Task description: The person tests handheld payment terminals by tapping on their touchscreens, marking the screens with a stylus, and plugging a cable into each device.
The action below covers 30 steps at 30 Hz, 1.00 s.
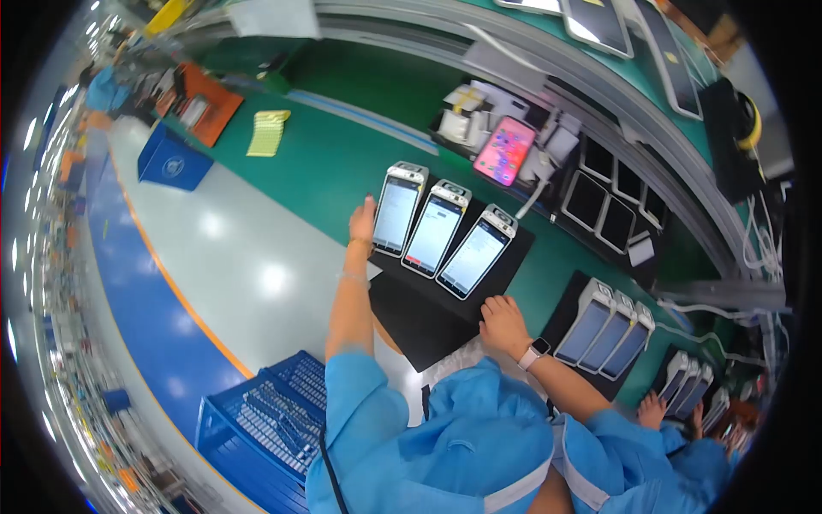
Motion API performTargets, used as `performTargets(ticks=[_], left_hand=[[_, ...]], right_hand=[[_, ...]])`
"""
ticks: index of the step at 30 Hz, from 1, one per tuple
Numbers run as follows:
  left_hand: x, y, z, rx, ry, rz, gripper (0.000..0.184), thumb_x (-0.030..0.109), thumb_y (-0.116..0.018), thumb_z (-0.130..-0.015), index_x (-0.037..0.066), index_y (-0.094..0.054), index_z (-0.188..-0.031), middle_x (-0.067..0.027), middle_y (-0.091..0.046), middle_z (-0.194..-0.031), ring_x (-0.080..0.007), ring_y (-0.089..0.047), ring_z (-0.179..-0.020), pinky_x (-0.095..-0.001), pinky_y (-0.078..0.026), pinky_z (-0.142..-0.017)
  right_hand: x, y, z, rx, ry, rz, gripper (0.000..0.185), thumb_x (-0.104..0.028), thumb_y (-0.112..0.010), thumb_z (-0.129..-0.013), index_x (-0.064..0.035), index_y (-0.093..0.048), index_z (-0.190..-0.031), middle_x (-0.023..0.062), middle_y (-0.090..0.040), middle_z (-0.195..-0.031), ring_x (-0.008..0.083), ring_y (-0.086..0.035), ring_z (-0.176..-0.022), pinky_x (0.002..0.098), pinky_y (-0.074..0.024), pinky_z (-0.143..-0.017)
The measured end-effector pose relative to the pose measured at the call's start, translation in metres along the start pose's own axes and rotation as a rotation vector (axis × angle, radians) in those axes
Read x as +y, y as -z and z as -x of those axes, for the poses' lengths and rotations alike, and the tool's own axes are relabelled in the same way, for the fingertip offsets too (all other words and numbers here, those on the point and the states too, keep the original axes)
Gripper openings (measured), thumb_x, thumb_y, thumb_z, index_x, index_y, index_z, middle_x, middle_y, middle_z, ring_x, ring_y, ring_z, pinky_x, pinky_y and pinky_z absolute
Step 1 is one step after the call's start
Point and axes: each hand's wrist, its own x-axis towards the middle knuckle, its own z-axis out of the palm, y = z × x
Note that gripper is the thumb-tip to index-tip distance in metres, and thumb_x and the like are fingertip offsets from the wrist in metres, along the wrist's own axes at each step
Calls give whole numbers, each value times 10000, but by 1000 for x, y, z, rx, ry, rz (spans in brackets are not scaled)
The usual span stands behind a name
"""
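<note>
Three white handheld devices with lit screens stand side by side on a black mat (411,321): a left one (396,210), a middle one (437,227) and a right one (476,254). My left hand (362,223) is beside the left device's outer edge; its fingers look pressed together, and what they hold, if anything, is hidden. Near the mat's right edge, below the right device, my right hand (503,324) rests with its fingers apart and nothing in it. A watch (535,350) is on my right wrist.
A pink-screened phone (506,151) lies on a box of white parts. More devices (604,330) stand on a mat at right, beside a co-worker's hands (652,410). A blue basket (265,420) is at lower left; a yellow sheet (268,133) lies on the green bench (317,163).
</note>
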Motion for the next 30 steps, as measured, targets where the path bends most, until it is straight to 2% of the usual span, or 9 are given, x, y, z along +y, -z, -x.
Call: performTargets(ticks=[5,14,17,18,21,24,26,28,30], left_hand=[[-6,-45,75,-142,-28,263,624,501,-417,-915,-77,-631,-1013,-244,-616,-1042,-348,-567,-965,-413,-409,-869],[7,-57,135,-181,-319,-168,508,391,-383,-958,-52,-631,-937,-197,-582,-904,-311,-544,-858,-413,-405,-782],[12,-63,117,-170,-356,-258,529,406,-362,-961,-48,-627,-904,-179,-575,-885,-262,-539,-850,-409,-404,-784],[21,-67,120,-273,-234,-25,516,404,-370,-961,-37,-629,-890,-158,-578,-900,-227,-533,-858,-407,-403,-788],[27,-76,132,-380,63,241,504,451,-356,-973,22,-607,-1053,-77,-592,-998,-158,-530,-902,-355,-431,-846],[62,-71,145,-462,205,329,682,584,-355,-921,23,-481,-1287,-133,-534,-1255,-243,-512,-1129,-382,-378,-988],[49,-80,136,-340,-44,236,680,567,-359,-926,4,-466,-1292,-140,-529,-1257,-248,-519,-1119,-370,-386,-979],[-22,-103,82,-269,-31,305,665,547,-366,-932,-7,-458,-1288,-151,-556,-1193,-223,-543,-1064,-341,-422,-920],[15,-79,116,-205,69,376,648,535,-366,-936,-1,-454,-1290,-154,-565,-1159,-212,-550,-1031,-326,-433,-887]], right_hand=[[22,-4,60,35,-33,105,136,-144,-598,-679,-34,-601,-759,100,-542,-811,250,-527,-864,390,-383,-907],[53,-3,114,21,-98,20,97,-133,-569,-711,-50,-603,-748,99,-560,-806,253,-545,-831,375,-419,-752],[85,28,115,340,-354,-308,137,-124,-579,-738,-30,-604,-833,150,-594,-902,309,-570,-888,429,-452,-762],[107,33,122,512,-443,-325,160,-121,-577,-749,-24,-600,-873,171,-599,-945,333,-573,-912,442,-460,-774],[162,94,131,754,-592,122,356,-146,-637,-740,34,-571,-1040,235,-570,-1052,395,-522,-1008,454,-399,-910],[231,100,124,558,-566,304,760,-270,-716,-699,-11,-391,-1335,200,-365,-1401,349,-333,-1303,482,-268,-1042],[268,87,126,470,-562,288,781,-273,-713,-712,-5,-359,-1355,204,-347,-1413,348,-298,-1330,491,-222,-1071],[255,99,120,388,-598,332,731,-215,-705,-723,34,-373,-1325,229,-385,-1373,362,-334,-1299,494,-238,-1071],[252,98,121,395,-561,364,668,-154,-701,-718,75,-405,-1270,250,-442,-1300,374,-393,-1237,483,-262,-1069]])
